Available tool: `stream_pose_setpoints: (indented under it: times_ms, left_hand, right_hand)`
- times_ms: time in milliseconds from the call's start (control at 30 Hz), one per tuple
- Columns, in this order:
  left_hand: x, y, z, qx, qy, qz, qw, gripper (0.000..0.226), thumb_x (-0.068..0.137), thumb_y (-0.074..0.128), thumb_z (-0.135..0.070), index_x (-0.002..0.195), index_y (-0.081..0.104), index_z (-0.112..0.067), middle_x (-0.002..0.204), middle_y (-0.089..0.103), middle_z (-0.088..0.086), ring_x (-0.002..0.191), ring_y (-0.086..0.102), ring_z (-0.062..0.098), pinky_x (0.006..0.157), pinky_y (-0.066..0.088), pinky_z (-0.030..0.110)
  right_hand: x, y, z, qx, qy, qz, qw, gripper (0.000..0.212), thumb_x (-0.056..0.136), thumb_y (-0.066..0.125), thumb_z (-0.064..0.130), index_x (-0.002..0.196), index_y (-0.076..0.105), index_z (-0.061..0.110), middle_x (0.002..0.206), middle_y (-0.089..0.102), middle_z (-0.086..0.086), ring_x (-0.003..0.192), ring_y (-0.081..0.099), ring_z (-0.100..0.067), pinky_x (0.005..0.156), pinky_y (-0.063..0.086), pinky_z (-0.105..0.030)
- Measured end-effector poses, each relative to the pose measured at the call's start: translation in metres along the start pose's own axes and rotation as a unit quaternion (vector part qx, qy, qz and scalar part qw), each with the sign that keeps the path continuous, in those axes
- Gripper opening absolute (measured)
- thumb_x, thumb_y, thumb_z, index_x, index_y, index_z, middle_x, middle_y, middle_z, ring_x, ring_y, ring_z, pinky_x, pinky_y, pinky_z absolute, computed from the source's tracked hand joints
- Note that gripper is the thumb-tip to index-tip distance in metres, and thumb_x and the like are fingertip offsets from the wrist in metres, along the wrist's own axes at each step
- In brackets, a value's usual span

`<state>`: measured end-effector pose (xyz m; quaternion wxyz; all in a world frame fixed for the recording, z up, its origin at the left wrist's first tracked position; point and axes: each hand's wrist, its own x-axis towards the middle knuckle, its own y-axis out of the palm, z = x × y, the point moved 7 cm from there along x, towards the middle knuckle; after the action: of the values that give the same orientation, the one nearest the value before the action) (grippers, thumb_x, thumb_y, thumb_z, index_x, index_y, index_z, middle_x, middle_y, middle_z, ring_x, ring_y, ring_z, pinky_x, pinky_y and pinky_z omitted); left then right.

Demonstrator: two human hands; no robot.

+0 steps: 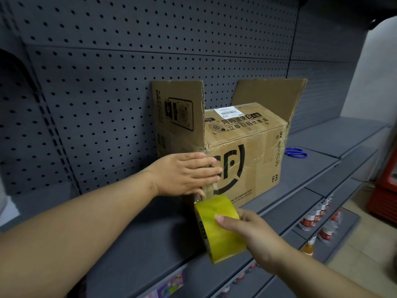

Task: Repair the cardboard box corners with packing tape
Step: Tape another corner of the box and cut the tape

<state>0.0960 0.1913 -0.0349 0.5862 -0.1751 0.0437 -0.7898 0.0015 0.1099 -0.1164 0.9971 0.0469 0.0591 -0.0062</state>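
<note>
A brown cardboard box [253, 155] with black print lies on its side on a grey shelf [150, 233], its flaps standing open against the pegboard. My left hand [184, 174] presses flat with straight fingers on the box's near left vertical corner. A strip of clear tape runs down from under that hand to a yellowish roll of packing tape [217, 231]. My right hand [255, 235] grips the roll just below and in front of the box's lower corner.
Blue-handled scissors [296, 152] lie on the shelf to the right of the box. A dark pegboard wall [107, 72] backs the shelf. Lower shelves at the right hold several bottles [311, 218]. A red cabinet [384, 190] stands at the far right.
</note>
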Motion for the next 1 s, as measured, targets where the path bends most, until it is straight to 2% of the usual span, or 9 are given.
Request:
stream_pose_setpoints:
  times_ms: [200, 300, 433, 500, 600, 667, 767, 900, 1000]
  left_hand:
    - [0.001, -0.002, -0.005, 0.006, 0.010, -0.003, 1.000, 0.040, 0.090, 0.044, -0.046, 0.126, 0.055, -0.032, 0.133, 0.053, -0.011, 0.125, 0.047, 0.014, 0.111, 0.013, 0.034]
    - [0.003, -0.004, -0.005, 0.006, 0.009, 0.002, 1.000, 0.037, 0.090, 0.045, -0.044, 0.124, 0.056, -0.034, 0.133, 0.054, -0.009, 0.126, 0.047, 0.015, 0.112, 0.015, 0.034]
    - [0.001, -0.008, -0.005, -0.015, 0.028, -0.002, 1.000, 0.038, 0.088, 0.051, -0.045, 0.126, 0.053, -0.039, 0.135, 0.052, -0.007, 0.127, 0.046, 0.018, 0.108, 0.032, 0.035]
    - [0.002, -0.007, -0.004, -0.026, 0.025, 0.007, 0.999, 0.037, 0.087, 0.053, -0.039, 0.123, 0.055, -0.040, 0.135, 0.052, -0.006, 0.127, 0.046, 0.019, 0.106, 0.033, 0.036]
    - [0.003, -0.008, -0.004, -0.052, 0.007, 0.008, 0.999, 0.037, 0.089, 0.039, -0.031, 0.119, 0.059, -0.037, 0.132, 0.056, -0.004, 0.124, 0.049, 0.020, 0.106, 0.032, 0.036]
    - [0.002, -0.009, -0.005, -0.061, 0.000, 0.004, 0.998, 0.039, 0.089, 0.037, -0.029, 0.121, 0.058, -0.036, 0.133, 0.054, -0.003, 0.126, 0.047, 0.021, 0.108, 0.030, 0.035]
    - [-0.001, -0.009, -0.005, -0.051, -0.013, -0.004, 0.999, 0.041, 0.093, 0.042, -0.038, 0.133, 0.045, -0.032, 0.144, 0.039, -0.003, 0.135, 0.031, 0.018, 0.114, 0.015, 0.035]
    - [-0.008, -0.009, 0.012, -0.003, -0.101, -0.018, 0.995, 0.061, 0.094, 0.027, -0.055, 0.145, 0.019, -0.021, 0.155, -0.011, 0.004, 0.143, -0.008, 0.017, 0.114, 0.002, 0.032]
    - [-0.011, -0.005, 0.017, -0.009, -0.110, -0.005, 0.994, 0.064, 0.094, 0.026, -0.057, 0.146, 0.015, -0.022, 0.154, -0.019, 0.003, 0.142, -0.012, 0.017, 0.114, 0.001, 0.033]
  right_hand:
    - [0.005, -0.001, 0.010, -0.012, -0.006, -0.032, 0.999, 0.017, 0.077, 0.067, 0.027, 0.083, 0.071, 0.012, 0.076, 0.075, -0.001, 0.068, 0.070, -0.013, 0.056, 0.052, -0.018]
    - [0.007, -0.001, 0.014, -0.037, 0.000, -0.045, 0.998, 0.025, 0.076, 0.068, 0.031, 0.090, 0.070, 0.011, 0.081, 0.075, -0.003, 0.074, 0.071, -0.016, 0.067, 0.054, -0.024]
    - [0.008, -0.003, 0.016, -0.075, 0.010, -0.061, 0.995, 0.034, 0.074, 0.069, 0.037, 0.098, 0.069, 0.012, 0.092, 0.075, -0.007, 0.088, 0.069, -0.024, 0.088, 0.050, -0.038]
    - [0.009, -0.003, 0.015, -0.078, 0.012, -0.062, 0.995, 0.034, 0.074, 0.069, 0.038, 0.097, 0.069, 0.014, 0.092, 0.075, -0.005, 0.089, 0.069, -0.024, 0.090, 0.049, -0.041]
    - [0.009, -0.005, 0.015, -0.078, 0.017, -0.065, 0.995, 0.035, 0.072, 0.070, 0.039, 0.096, 0.070, 0.014, 0.092, 0.075, -0.004, 0.090, 0.069, -0.024, 0.093, 0.048, -0.042]
    - [0.009, -0.005, 0.014, -0.075, 0.019, -0.066, 0.995, 0.037, 0.072, 0.071, 0.039, 0.098, 0.069, 0.013, 0.094, 0.075, -0.006, 0.091, 0.069, -0.026, 0.095, 0.048, -0.044]
    - [0.009, -0.005, 0.015, -0.070, 0.015, -0.062, 0.995, 0.039, 0.070, 0.071, 0.038, 0.098, 0.069, 0.011, 0.094, 0.075, -0.007, 0.090, 0.069, -0.025, 0.091, 0.049, -0.041]
    - [0.008, -0.004, 0.016, -0.050, 0.004, -0.049, 0.998, 0.045, 0.059, 0.072, 0.041, 0.093, 0.070, 0.011, 0.085, 0.076, -0.004, 0.078, 0.071, -0.018, 0.077, 0.054, -0.031]
    - [0.009, -0.006, 0.015, -0.051, 0.006, -0.052, 0.997, 0.053, 0.056, 0.073, 0.043, 0.097, 0.069, 0.011, 0.087, 0.076, -0.004, 0.080, 0.071, -0.019, 0.079, 0.054, -0.033]
